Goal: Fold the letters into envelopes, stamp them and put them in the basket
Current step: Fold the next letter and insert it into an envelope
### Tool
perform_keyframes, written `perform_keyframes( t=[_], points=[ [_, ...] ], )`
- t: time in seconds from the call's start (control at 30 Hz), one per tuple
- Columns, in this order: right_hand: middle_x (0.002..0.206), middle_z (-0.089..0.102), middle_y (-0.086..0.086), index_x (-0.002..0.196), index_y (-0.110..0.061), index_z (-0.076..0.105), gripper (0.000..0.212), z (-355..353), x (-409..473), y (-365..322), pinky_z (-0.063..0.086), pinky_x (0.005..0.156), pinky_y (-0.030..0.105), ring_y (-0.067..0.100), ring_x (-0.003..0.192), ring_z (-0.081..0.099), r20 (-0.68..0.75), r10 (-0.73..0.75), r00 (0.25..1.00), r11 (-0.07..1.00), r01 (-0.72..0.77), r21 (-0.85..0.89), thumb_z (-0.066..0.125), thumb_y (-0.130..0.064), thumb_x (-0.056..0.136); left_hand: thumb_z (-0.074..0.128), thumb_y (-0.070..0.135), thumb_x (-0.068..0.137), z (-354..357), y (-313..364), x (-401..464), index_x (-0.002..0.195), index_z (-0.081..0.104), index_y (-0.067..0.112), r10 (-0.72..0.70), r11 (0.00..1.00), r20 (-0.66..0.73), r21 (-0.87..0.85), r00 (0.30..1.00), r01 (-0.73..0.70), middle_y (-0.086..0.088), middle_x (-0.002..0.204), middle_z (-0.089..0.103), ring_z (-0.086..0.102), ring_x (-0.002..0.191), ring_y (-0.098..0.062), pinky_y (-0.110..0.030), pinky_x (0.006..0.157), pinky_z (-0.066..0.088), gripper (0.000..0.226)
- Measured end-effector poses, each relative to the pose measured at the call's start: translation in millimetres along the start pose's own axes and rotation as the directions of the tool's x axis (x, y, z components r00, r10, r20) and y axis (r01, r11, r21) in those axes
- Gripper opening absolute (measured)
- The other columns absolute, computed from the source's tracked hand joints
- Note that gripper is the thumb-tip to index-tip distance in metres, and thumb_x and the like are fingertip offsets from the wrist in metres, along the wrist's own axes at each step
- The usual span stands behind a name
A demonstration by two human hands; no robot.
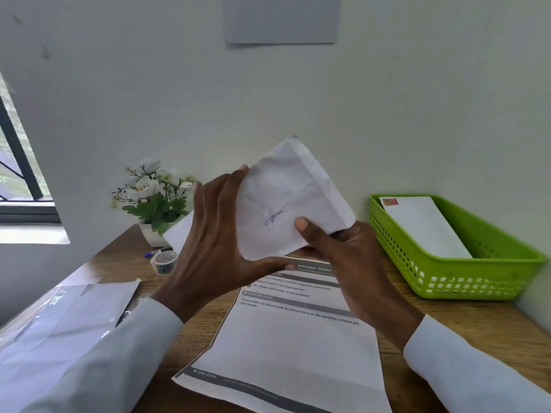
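You held the white paper envelope with a blue scribble on its face [293, 201] up off the wooden desk [465, 320], both hands closed on it. Your left hand [214, 234] gripped its left edge, fingers spread behind and thumb under the lower corner; your right hand [343, 251] pinched the lower right corner, thumb pressed on the face. The envelope's long axis ran tilted from lower left up to upper right. The green perforated plastic basket [447, 281], already holding one stamped white envelope [423, 225], sat to the right, near your right hand, so that hand looked better placed for the drop. A printed letter sheet [292, 353] lay flat below.
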State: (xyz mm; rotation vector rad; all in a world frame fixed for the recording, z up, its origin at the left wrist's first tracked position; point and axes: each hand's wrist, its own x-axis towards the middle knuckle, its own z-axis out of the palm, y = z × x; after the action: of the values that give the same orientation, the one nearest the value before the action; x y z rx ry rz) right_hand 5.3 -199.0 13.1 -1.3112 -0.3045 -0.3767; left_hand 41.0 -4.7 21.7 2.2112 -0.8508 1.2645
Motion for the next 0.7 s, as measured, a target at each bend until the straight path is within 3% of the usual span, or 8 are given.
perform_keyframes(
  t=[0.07, 0.1, 0.23, 0.37, 0.47, 0.57, 0.63, 0.7],
  points=[
    [0.089, 0.078, 0.013, 0.094, -0.001, 0.077, 0.025, -2.1, 4.1, -8.0, 0.062, 0.072, 0.04, 0.029, 0.081, 0.076, -0.074, -0.09, 0.993, 0.996, 0.089, -0.011, 0.081, -0.017, 0.076, 0.067, 0.075, 0.067, -4.0, 0.7, 0.9, 0.148, 0.019, 0.017, -0.041, 0.993, -0.004, -0.109, 0.999, 0.041, -0.001, 0.134, 0.037, 0.032, 0.12, -0.005, -0.009, 0.103, 0.028, 0.111],
    [0.089, 0.079, 0.009, 0.095, -0.001, 0.077, 0.026, -4.2, 6.9, -12.5, 0.06, 0.072, 0.033, 0.022, 0.082, 0.075, -0.109, -0.15, 0.983, 0.988, 0.147, -0.036, 0.08, -0.016, 0.074, 0.067, 0.068, 0.072, -5.6, 1.8, 1.4, 0.147, 0.022, 0.021, -0.067, 0.986, -0.02, -0.157, 0.998, 0.063, 0.005, 0.13, 0.04, 0.037, 0.115, -0.001, -0.005, 0.097, 0.031, 0.1],
    [0.09, 0.079, -0.002, 0.096, -0.009, 0.079, 0.026, -10.1, 12.2, -29.6, 0.056, 0.072, 0.019, 0.011, 0.084, 0.075, -0.073, -0.28, 0.957, 0.951, 0.265, -0.162, 0.081, -0.018, 0.071, 0.067, 0.042, 0.085, -11.3, 9.0, 5.1, 0.138, 0.042, 0.026, -0.115, 0.938, -0.185, -0.344, 0.976, 0.045, 0.03, 0.11, 0.056, 0.058, 0.105, 0.006, -0.012, 0.084, 0.05, 0.06],
    [0.092, 0.079, 0.001, 0.094, -0.012, 0.08, 0.031, -10.0, 8.1, -29.9, 0.06, 0.077, 0.029, 0.019, 0.089, 0.076, 0.099, -0.172, 0.98, 0.967, 0.187, -0.174, 0.083, -0.025, 0.066, 0.071, 0.018, 0.084, -20.6, 26.6, 15.2, 0.133, 0.04, 0.025, -0.085, 0.85, -0.337, -0.515, 0.938, -0.108, 0.029, 0.112, 0.058, 0.066, 0.095, -0.006, -0.015, 0.07, 0.054, 0.059],
    [0.089, 0.08, 0.002, 0.091, -0.015, 0.081, 0.029, -3.6, 3.6, -27.6, 0.06, 0.076, 0.032, 0.02, 0.085, 0.076, 0.103, -0.188, 0.977, 0.965, 0.203, -0.166, 0.084, -0.026, 0.065, 0.07, 0.009, 0.083, -23.2, 33.4, 17.3, 0.12, 0.044, 0.033, -0.03, 0.858, -0.424, -0.475, 0.905, -0.194, 0.032, 0.112, 0.053, 0.062, 0.085, 0.001, -0.012, 0.063, 0.051, 0.051],
    [0.08, 0.078, 0.0, 0.081, -0.019, 0.077, 0.016, -2.2, 4.6, -31.9, 0.057, 0.067, 0.022, 0.014, 0.074, 0.073, -0.015, -0.322, 0.947, 0.943, 0.32, -0.092, 0.083, -0.018, 0.066, 0.07, 0.0, 0.082, -22.3, 29.8, 15.2, 0.098, 0.057, 0.015, 0.04, 0.924, -0.433, -0.327, 0.9, -0.198, 0.033, 0.088, 0.055, 0.051, 0.069, 0.015, 0.001, 0.06, 0.034, 0.025],
    [0.076, 0.075, 0.002, 0.074, -0.023, 0.065, 0.021, -2.5, 5.5, -35.0, 0.057, 0.068, 0.023, 0.015, 0.074, 0.071, -0.066, -0.407, 0.911, 0.913, 0.404, -0.046, 0.082, -0.011, 0.068, 0.068, -0.013, 0.078, -23.0, 28.4, 15.3, 0.091, 0.065, 0.008, 0.04, 0.936, -0.41, -0.304, 0.911, -0.177, 0.025, 0.078, 0.058, 0.05, 0.069, 0.018, 0.002, 0.062, 0.032, 0.025],
    [0.076, 0.075, 0.002, 0.07, -0.024, 0.056, 0.034, -1.8, 4.7, -35.4, 0.058, 0.07, 0.023, 0.014, 0.077, 0.073, -0.08, -0.485, 0.871, 0.874, 0.48, -0.073, 0.079, 0.0, 0.072, 0.068, -0.013, 0.078, -23.6, 28.4, 15.2, 0.097, 0.068, 0.008, 0.022, 0.937, -0.402, -0.312, 0.916, -0.159, 0.011, 0.081, 0.063, 0.052, 0.072, 0.016, 0.001, 0.064, 0.034, 0.029]
  ],
)
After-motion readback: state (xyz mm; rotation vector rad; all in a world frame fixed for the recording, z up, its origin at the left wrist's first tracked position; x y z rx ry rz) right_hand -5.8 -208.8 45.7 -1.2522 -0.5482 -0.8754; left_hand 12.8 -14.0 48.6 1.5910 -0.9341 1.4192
